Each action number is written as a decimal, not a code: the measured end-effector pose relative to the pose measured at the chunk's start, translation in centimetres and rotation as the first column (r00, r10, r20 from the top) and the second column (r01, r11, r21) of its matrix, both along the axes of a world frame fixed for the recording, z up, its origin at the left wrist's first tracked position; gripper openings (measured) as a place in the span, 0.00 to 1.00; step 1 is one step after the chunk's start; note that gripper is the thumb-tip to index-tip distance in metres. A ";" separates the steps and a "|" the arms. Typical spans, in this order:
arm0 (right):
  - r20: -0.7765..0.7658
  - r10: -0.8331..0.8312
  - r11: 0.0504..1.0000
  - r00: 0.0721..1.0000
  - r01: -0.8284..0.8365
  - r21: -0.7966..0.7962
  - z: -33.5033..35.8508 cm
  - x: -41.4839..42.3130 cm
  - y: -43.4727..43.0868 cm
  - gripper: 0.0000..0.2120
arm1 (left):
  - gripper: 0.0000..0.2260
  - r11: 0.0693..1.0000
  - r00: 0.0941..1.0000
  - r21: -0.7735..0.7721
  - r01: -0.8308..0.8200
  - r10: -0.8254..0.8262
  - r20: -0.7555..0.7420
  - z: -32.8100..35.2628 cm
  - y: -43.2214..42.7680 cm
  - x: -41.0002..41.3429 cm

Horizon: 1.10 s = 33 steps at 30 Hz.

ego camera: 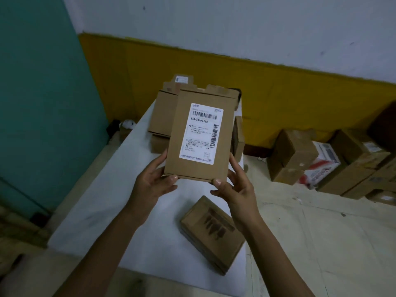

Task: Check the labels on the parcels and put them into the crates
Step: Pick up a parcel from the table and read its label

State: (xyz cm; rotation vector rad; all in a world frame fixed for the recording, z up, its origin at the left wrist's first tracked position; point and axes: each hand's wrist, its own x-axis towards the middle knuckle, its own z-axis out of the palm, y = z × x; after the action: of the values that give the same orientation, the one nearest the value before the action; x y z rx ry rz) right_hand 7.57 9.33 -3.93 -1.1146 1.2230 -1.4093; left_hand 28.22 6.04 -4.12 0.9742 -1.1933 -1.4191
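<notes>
Head view: labelled parcel held up at mid-frame, above the white surface.
Gripped at its two lower corners, left grip and right grip both curled round it, thumbs on the bottom edge, fingers behind, label turned to the camera. Bare surface at lower left; another parcel flat near the right edge; stacked parcels at the far end; boxes on the floor at right.
</notes>
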 end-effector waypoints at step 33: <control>0.025 0.993 -0.112 -0.114 -0.991 -0.072 0.0 44.0 32.2 0.32 | 0.28 -0.057 -0.057 0.005 -0.998 0.997 0.045 0.5 57.7 25.4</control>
State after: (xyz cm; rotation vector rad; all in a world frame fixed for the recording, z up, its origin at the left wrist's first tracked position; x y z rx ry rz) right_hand 51.56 41.57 -3.97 -1.4427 -0.0694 -0.1275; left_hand 53.64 63.79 -3.58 1.4220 -0.0920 -0.0930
